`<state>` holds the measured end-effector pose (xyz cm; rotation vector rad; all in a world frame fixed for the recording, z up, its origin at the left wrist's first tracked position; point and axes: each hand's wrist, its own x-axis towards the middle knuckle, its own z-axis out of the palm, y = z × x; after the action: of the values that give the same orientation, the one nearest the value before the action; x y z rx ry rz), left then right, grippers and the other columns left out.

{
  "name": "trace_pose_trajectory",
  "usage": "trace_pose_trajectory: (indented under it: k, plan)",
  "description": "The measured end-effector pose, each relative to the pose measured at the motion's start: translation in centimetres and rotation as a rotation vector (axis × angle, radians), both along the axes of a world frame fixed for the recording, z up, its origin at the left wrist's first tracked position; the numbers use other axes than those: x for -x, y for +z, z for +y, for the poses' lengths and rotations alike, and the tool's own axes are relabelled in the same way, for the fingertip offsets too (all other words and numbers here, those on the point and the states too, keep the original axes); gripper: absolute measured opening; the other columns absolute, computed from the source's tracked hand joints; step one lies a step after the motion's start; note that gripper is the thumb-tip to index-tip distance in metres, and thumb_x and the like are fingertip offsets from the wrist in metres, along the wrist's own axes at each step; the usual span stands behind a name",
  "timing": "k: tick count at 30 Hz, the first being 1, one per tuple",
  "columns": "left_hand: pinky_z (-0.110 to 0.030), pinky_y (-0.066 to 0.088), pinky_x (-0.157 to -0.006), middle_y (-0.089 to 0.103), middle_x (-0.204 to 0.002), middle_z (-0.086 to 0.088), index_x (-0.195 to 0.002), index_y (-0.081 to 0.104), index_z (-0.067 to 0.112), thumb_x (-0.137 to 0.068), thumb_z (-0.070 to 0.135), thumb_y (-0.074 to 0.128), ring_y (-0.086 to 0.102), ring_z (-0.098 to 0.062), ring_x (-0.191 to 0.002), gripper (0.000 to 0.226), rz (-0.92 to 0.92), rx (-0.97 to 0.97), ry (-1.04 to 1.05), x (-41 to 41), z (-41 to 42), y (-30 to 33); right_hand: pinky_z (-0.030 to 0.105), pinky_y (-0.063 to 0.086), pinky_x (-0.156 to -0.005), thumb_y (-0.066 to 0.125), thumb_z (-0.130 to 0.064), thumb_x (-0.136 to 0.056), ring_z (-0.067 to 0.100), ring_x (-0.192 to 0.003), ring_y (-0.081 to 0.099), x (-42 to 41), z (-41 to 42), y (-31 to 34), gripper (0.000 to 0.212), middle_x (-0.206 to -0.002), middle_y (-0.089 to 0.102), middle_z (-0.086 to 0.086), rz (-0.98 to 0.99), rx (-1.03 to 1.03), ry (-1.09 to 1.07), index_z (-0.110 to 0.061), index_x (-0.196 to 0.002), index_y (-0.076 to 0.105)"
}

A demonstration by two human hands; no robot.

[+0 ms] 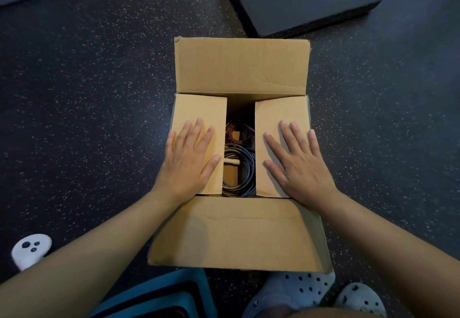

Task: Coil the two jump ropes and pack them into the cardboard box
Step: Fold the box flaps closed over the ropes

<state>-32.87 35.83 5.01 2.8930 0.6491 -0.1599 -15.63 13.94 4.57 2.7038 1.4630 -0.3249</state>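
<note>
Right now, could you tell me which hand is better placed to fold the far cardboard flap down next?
Probably either; slightly the left. Both the left hand and right hand press flat on the brown cardboard box's side flaps, level with each other. The upright far flap spans both.

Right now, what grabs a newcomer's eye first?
The box at centre on the dark floor, with the left hand and right hand pressing its two side flaps flat. Through the gap between them show two coiled ropes: an orange rope behind a dark rope.
</note>
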Motion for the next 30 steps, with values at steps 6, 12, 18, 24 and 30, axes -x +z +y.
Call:
trace_pose_trajectory:
  k: [6,12,18,24,30]
  plan:
    - [-0.051,0.003,-0.125,0.004,-0.171,-0.010,-0.162,0.005,0.022,-0.104,0.053,0.015,0.002,-0.030,-0.157,0.066,0.048,-0.053,-0.078,-0.2,-0.3,0.0,0.055,-0.003,-0.127,0.011,-0.061,-0.104,0.030,-0.158,-0.009,-0.4,0.3,0.2,0.066,-0.172,-0.005,0.010,0.006,0.006,0.020,-0.032,-0.163,0.003]
    - [-0.053,0.004,-0.126,0.001,-0.171,-0.009,-0.163,0.003,0.019,-0.105,0.055,0.019,-0.002,-0.029,-0.157,0.070,0.056,-0.028,-0.107,0.4,-0.9,-0.3,0.056,-0.001,-0.126,0.011,-0.061,-0.104,0.031,-0.158,-0.009,-0.4,0.2,0.2,0.067,-0.172,-0.004,0.011,0.003,0.031,0.043,-0.031,-0.163,0.003]
    - [-0.056,0.001,-0.125,-0.012,-0.171,-0.007,-0.162,-0.006,0.022,-0.104,0.059,0.017,-0.012,-0.029,-0.156,0.073,0.108,-0.033,-0.088,0.2,-0.7,-0.9,0.056,0.001,-0.127,0.010,-0.061,-0.103,0.032,-0.158,-0.008,-0.5,0.2,0.4,0.068,-0.172,-0.003,0.012,0.003,0.048,0.055,-0.030,-0.163,0.003]
    - [-0.056,-0.004,-0.125,-0.019,-0.170,-0.005,-0.161,-0.011,0.028,-0.102,0.064,0.017,-0.020,-0.028,-0.155,0.074,0.092,0.081,-0.075,0.0,-0.8,0.6,0.052,-0.004,-0.127,0.010,-0.063,-0.101,0.030,-0.157,-0.015,-0.6,0.4,1.4,0.070,-0.172,-0.011,0.010,0.055,0.062,0.047,-0.032,-0.163,-0.003]
    - [-0.057,-0.009,-0.123,-0.032,-0.165,-0.002,-0.158,-0.021,0.034,-0.087,0.089,0.018,-0.033,-0.027,-0.150,0.098,0.203,0.240,-0.313,0.8,-4.9,4.8,0.053,0.001,-0.126,0.023,-0.060,-0.104,0.031,-0.159,-0.005,-1.5,2.3,3.3,0.068,-0.172,-0.002,0.011,0.046,0.020,0.055,-0.031,-0.163,0.007]
